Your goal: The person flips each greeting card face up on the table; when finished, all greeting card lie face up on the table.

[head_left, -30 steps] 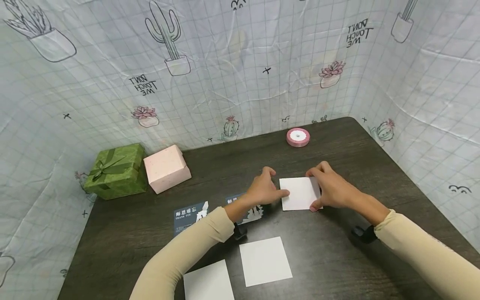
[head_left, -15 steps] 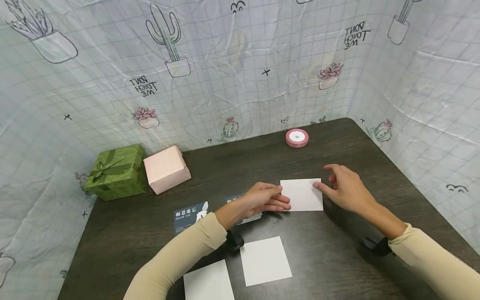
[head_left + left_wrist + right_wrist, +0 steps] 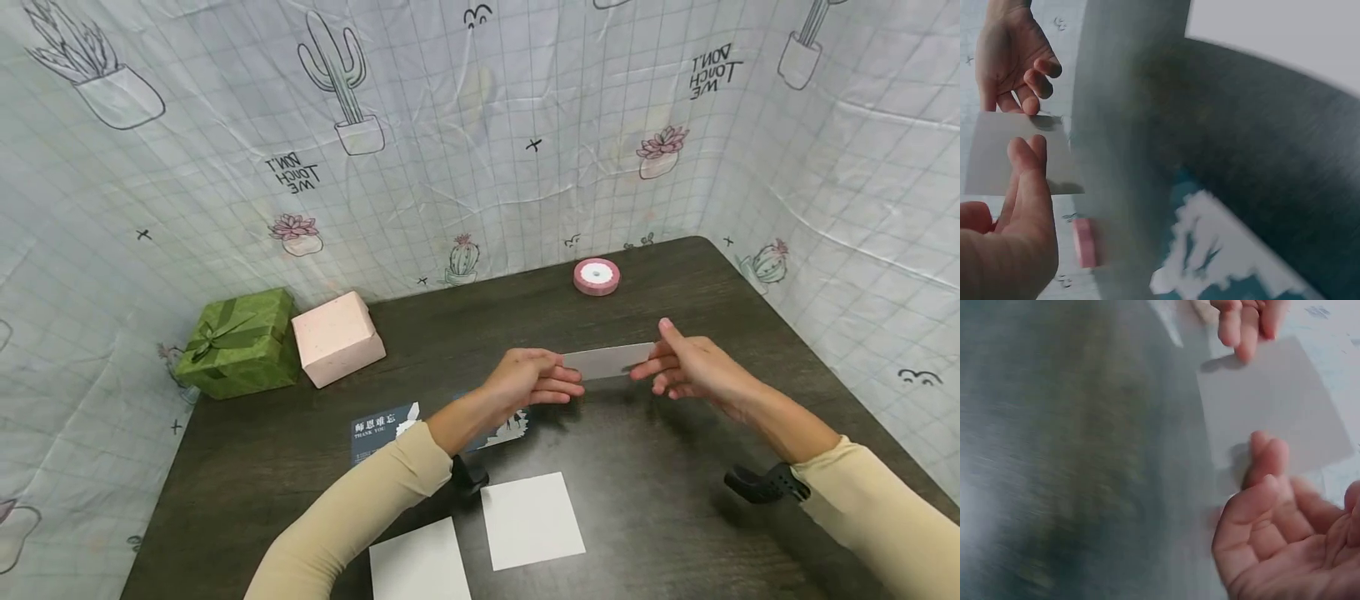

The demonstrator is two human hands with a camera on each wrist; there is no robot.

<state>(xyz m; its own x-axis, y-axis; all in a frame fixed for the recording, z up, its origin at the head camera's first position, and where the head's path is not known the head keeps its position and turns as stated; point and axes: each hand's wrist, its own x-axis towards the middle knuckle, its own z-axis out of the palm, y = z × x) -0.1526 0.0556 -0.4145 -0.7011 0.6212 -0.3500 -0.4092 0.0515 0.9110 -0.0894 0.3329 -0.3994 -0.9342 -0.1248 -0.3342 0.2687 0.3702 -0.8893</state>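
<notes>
The left hand (image 3: pixel 534 383) pinches one end of a white card (image 3: pixel 606 361) with curled fingers. The right hand (image 3: pixel 693 367) pinches the other end with its fingertips. The card is lifted off the desk (image 3: pixel 675 517), above the middle, tilted almost flat.

Just under the left wrist lies a dark blue card (image 3: pixel 381 429) that says "THANK YOU". Two white squares (image 3: pixel 531 520) lie by the near edge. A pink ribbon roll (image 3: pixel 597 276) sits at the far edge. A pink box (image 3: pixel 337 337) and a green gift box (image 3: pixel 238 342) stand shut in the far left corner. The cloth wall (image 3: pixel 480 125) says "DON'T TOUCH ME". The right side of the desk has open room.
</notes>
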